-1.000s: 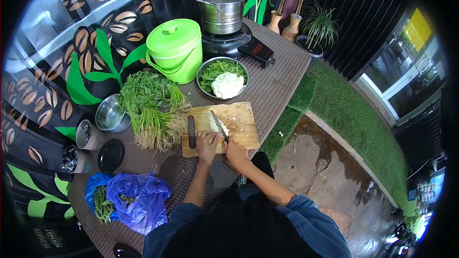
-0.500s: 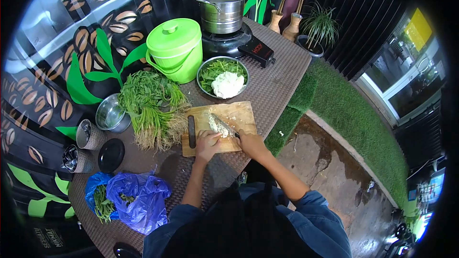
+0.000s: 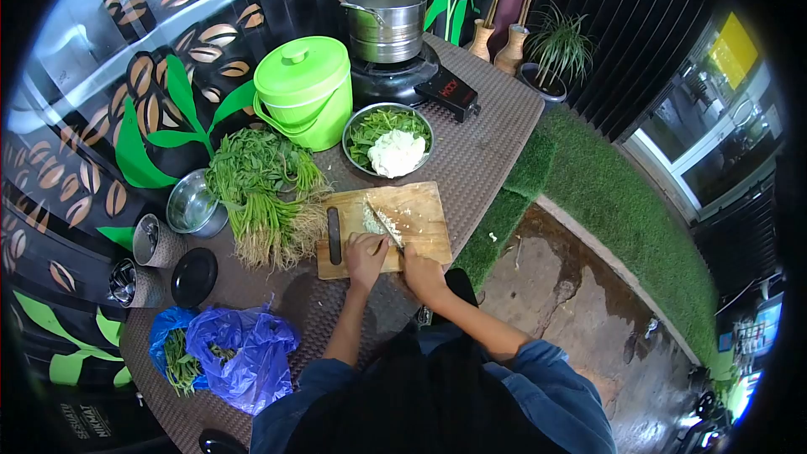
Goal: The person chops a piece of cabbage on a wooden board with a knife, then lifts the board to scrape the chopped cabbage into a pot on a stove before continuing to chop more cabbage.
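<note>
A knife (image 3: 383,220) lies across small pale chopped pieces (image 3: 370,219) on a wooden cutting board (image 3: 424,240). My right hand (image 3: 423,274) is wrapped round its handle at the board's near edge. Just left of the blade, my left hand (image 3: 366,259) rests on the board with its fingers bent together; what they hold, if anything, is too small to tell. Behind the board stands a metal bowl (image 3: 346,145) with green leaves (image 3: 366,128) and a white mass (image 3: 397,154). A big bunch of rooted greens (image 3: 267,193) lies left of the board.
A lidded green bucket (image 3: 304,84) and a steel pot (image 3: 387,25) on a black stove (image 3: 391,80) stand at the back. At left are a metal bowl (image 3: 197,202), two cutlery holders, a black lid (image 3: 194,277) and a purple plastic bag (image 3: 244,353).
My right hand has moved left and toward me with the knife, closer to my left hand. The blade now stands at a steeper angle across the board.
</note>
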Demonstrator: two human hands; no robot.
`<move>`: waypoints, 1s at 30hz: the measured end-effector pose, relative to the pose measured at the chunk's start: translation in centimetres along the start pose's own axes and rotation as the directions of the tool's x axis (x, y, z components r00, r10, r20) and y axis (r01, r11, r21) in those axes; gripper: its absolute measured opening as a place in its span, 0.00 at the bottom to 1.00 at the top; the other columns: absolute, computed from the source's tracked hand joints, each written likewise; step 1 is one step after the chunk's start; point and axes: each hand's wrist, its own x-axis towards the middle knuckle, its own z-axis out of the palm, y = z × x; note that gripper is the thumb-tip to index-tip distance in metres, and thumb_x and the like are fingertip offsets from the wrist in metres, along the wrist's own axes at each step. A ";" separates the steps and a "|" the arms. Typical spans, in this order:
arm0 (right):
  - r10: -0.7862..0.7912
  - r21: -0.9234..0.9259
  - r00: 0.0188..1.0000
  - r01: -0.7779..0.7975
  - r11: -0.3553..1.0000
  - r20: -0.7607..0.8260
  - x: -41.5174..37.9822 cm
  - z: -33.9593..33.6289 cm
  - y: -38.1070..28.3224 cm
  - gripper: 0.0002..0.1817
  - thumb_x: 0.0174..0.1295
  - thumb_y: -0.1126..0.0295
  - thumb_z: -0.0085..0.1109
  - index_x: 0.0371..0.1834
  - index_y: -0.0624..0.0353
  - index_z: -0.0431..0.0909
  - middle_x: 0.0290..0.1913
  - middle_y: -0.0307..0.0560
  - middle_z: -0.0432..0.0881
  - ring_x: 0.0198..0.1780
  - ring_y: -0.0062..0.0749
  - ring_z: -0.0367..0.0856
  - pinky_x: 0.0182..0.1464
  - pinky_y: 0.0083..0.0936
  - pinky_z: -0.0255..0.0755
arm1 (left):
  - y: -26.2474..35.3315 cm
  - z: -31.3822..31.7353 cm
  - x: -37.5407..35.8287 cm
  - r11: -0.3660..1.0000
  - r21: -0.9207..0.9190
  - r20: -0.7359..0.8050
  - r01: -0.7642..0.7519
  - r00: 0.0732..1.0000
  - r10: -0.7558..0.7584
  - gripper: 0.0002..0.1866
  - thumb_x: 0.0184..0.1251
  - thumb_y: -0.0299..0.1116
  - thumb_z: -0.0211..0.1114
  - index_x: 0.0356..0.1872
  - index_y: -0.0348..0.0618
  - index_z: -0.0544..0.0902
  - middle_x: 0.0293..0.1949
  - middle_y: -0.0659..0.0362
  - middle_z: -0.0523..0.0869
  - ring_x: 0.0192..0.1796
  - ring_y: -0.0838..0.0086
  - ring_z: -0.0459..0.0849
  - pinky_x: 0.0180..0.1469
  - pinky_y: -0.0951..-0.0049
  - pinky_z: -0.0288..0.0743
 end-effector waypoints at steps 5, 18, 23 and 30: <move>-0.030 0.125 0.999 0.033 0.992 -0.022 1.8 -1.1 1.0 0.17 0.69 0.58 0.45 0.41 0.66 0.67 0.26 0.65 0.81 0.30 0.61 0.82 0.35 0.51 0.76 | 0.4 -0.3 -0.2 1.000 -0.015 -0.032 -0.015 0.999 0.015 0.06 0.53 0.32 0.72 0.33 0.46 0.89 0.35 0.60 0.87 0.42 0.66 0.79 0.49 0.67 0.72; 0.054 0.150 0.998 -0.057 0.987 0.024 1.2 -1.5 -0.6 0.19 0.69 0.56 0.47 0.43 0.66 0.68 0.28 0.67 0.82 0.32 0.61 0.84 0.37 0.50 0.77 | 0.2 -0.5 -0.3 0.996 -0.088 -0.028 -0.019 0.999 0.016 0.05 0.54 0.29 0.71 0.32 0.44 0.89 0.35 0.59 0.87 0.42 0.65 0.79 0.47 0.67 0.73; 0.129 0.123 0.992 -0.128 0.984 0.000 0.7 0.7 -1.5 0.19 0.69 0.57 0.45 0.44 0.66 0.68 0.30 0.65 0.83 0.34 0.58 0.85 0.38 0.48 0.79 | 0.5 -0.8 -0.2 0.995 -0.088 -0.034 -0.041 0.999 0.038 0.05 0.53 0.28 0.71 0.31 0.43 0.89 0.35 0.59 0.87 0.42 0.65 0.79 0.46 0.67 0.73; 0.094 0.173 0.994 -0.103 0.979 0.057 0.6 -2.1 -1.5 0.19 0.68 0.57 0.47 0.43 0.67 0.68 0.31 0.68 0.82 0.36 0.61 0.83 0.41 0.51 0.76 | 0.6 -1.1 -0.5 0.997 -0.055 -0.056 -0.052 0.997 0.048 0.07 0.51 0.27 0.72 0.33 0.44 0.90 0.33 0.58 0.87 0.39 0.66 0.80 0.44 0.69 0.74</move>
